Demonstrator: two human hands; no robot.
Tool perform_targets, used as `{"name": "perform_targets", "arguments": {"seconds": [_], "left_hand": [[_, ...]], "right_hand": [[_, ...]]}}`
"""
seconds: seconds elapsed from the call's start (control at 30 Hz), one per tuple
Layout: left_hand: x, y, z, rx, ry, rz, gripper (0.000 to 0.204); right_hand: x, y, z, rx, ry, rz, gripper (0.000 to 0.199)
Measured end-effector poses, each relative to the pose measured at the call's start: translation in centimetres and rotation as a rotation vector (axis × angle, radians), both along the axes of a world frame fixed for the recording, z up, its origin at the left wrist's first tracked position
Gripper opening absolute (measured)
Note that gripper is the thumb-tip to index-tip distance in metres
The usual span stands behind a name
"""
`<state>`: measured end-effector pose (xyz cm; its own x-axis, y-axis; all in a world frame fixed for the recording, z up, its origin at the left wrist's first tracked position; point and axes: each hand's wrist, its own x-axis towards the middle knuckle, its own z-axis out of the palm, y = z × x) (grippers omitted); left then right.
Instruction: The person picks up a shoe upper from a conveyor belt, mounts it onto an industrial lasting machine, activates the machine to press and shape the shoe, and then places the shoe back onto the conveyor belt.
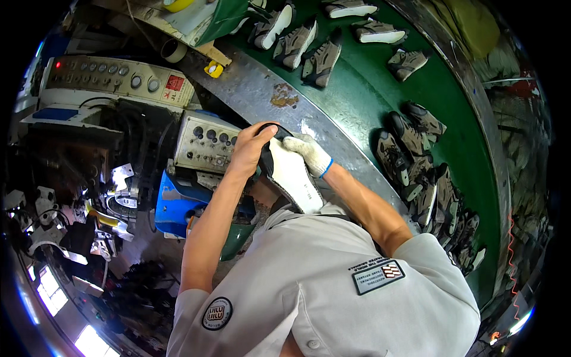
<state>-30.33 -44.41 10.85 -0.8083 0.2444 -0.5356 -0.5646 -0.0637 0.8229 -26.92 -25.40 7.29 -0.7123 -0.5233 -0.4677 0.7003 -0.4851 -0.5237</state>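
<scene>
In front of my chest I hold an unfinished shoe (pixel 292 175), its pale white underside turned up and a dark edge showing around it. The black-edged end points away from me; the other end lies close to my shirt. My bare left hand (pixel 245 150) is closed around the left side of the far end, thumb over the rim. From the right, my right hand (pixel 309 152), in a white knit glove with a blue cuff, grips the same end, its fingers pressing on the underside. The fingers beneath the shoe are hidden.
A green conveyor belt (pixel 357 89) with a metal edge (pixel 333 128) runs along the far right, carrying several grey-brown shoes (pixel 321 59) and a cluster of shoes (pixel 416 172). At left stand a machine with a knobbed control panel (pixel 205 143) and a longer panel (pixel 113 74).
</scene>
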Motion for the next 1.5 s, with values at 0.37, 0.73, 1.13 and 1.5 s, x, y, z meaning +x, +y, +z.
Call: {"name": "perform_targets", "arguments": {"seconds": [0.37, 0.73, 1.13, 1.5], "left_hand": [[1.1, 3.6, -1.9, 0.098, -0.022, 0.197, 0.029], [-4.0, 12.7, -3.5, -0.128, 0.022, -0.141, 0.054], [4.9, -0.3, -10.4, -0.361, -0.327, -0.018, 0.038], [4.5, 1.7, -11.5, -0.396, -0.469, -0.020, 0.035]], "right_hand": [[-1.2, 1.9, 0.0, 0.098, -0.041, -0.190, 0.029], [-5.1, 16.9, -1.2, 0.528, 0.051, -0.467, 0.042], [-2.7, 43.0, -8.3, 1.988, -0.184, 0.265, 0.072], [-22.7, 49.1, -22.9, 1.909, -0.153, -0.423, 0.091]]}}
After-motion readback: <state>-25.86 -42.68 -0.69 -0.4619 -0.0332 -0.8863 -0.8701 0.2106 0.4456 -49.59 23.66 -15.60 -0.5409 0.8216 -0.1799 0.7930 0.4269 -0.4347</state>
